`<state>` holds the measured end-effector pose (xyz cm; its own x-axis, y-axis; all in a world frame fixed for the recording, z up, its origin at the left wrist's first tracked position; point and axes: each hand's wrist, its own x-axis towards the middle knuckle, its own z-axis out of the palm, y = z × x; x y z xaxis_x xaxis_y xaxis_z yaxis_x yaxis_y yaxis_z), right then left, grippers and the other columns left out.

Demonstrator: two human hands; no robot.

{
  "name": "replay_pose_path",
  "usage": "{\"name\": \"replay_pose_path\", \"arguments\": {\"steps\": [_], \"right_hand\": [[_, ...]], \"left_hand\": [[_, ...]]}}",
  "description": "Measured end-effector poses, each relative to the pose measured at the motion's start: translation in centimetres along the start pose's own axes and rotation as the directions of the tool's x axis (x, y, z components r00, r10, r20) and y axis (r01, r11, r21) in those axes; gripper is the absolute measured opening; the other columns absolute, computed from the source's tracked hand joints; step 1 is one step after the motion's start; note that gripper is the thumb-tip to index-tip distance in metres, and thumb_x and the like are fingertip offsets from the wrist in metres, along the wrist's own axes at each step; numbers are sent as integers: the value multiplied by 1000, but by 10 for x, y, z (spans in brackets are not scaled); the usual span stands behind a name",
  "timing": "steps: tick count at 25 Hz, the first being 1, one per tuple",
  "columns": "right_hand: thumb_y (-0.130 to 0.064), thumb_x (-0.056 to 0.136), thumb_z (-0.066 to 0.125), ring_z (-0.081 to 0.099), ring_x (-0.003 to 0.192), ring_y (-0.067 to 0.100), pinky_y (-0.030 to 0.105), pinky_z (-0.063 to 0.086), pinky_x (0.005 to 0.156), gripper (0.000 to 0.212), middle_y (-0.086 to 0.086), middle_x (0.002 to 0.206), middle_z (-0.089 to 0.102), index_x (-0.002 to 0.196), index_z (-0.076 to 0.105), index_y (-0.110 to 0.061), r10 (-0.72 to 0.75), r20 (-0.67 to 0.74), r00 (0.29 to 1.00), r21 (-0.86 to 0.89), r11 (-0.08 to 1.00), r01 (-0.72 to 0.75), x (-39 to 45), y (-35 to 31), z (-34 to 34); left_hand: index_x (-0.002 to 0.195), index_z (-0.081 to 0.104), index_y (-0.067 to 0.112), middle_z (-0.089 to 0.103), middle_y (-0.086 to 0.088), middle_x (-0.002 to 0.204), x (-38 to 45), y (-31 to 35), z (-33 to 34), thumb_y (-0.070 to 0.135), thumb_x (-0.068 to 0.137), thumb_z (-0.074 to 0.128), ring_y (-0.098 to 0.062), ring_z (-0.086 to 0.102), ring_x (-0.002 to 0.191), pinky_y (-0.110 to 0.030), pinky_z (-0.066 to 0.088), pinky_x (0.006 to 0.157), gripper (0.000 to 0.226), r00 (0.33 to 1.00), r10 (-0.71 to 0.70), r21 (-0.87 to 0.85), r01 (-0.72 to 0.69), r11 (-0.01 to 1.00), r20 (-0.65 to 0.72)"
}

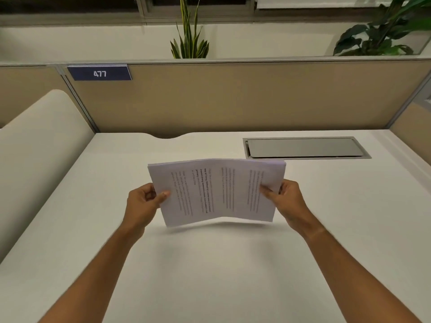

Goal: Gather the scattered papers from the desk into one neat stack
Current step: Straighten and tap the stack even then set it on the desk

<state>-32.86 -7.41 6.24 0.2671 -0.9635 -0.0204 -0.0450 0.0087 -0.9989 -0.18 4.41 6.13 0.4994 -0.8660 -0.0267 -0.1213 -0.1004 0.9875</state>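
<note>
A stack of white printed papers (217, 192) is held upright over the middle of the white desk (210, 276), its lower long edge just above or on the surface. The sheets bow slightly outward in the middle. My left hand (144, 201) grips the stack's left short edge, thumb on the front. My right hand (285, 197) grips the right short edge the same way. I see no loose sheets lying elsewhere on the desk.
A grey metal cable hatch (305, 148) is set flush in the desk at the back right. Beige partition panels (233, 96) wall the desk at the back and sides, with a blue "477" sign (99, 73). Plants (190, 40) stand behind.
</note>
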Motion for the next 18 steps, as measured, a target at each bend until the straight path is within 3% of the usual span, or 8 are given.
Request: {"name": "replay_pose_path", "arguments": {"steps": [3, 9, 13, 16, 18], "right_hand": [[-14, 89, 70, 74, 80, 10, 18, 57, 62, 15, -11, 87, 78, 95, 71, -27, -12, -21, 1000, -18, 1000, 11, 0, 9, 0], [-14, 90, 68, 73, 90, 10, 23, 61, 71, 20, -12, 95, 76, 101, 68, -30, 73, 11, 997, -62, 995, -72, -10, 36, 1], [-22, 89, 70, 75, 85, 15, 23, 59, 63, 20, -5, 98, 77, 109, 68, -22, 55, -61, 997, 23, 998, -54, -3, 23, -2], [-35, 85, 73, 70, 93, 17, 27, 56, 70, 45, 0, 108, 71, 125, 59, -18, 236, -235, 943, 177, 964, -198, -2, 23, 0], [-40, 84, 73, 66, 105, 27, 37, 55, 82, 52, 8, 114, 70, 126, 58, -15, 390, -164, 906, 374, 874, -309, -7, 27, 8]], "left_hand": [[93, 71, 35, 76, 19, 90, -4, -8, 2, 12, 85, 72, -5, 73, 84, -16, 57, 68, 24, 997, 73, 56, -71, 996, -38], [98, 70, 32, 77, 17, 90, -15, -27, 13, 7, 87, 68, -8, 73, 87, -16, 57, 67, 27, 1000, -18, 18, 18, 1000, -17], [95, 72, 23, 79, 4, 92, -6, -20, 11, 4, 87, 67, -18, 75, 86, -32, 59, 74, 22, 987, -163, -103, 162, 981, -2], [97, 70, 18, 77, 0, 96, -11, -19, 15, 2, 88, 65, -23, 72, 90, -34, 57, 73, 19, 958, -282, -212, 266, 940, -48], [101, 67, 14, 73, -4, 101, -18, -19, 26, -1, 89, 62, -23, 70, 90, -32, 56, 69, 19, 937, -338, -332, 292, 897, -89]]}}
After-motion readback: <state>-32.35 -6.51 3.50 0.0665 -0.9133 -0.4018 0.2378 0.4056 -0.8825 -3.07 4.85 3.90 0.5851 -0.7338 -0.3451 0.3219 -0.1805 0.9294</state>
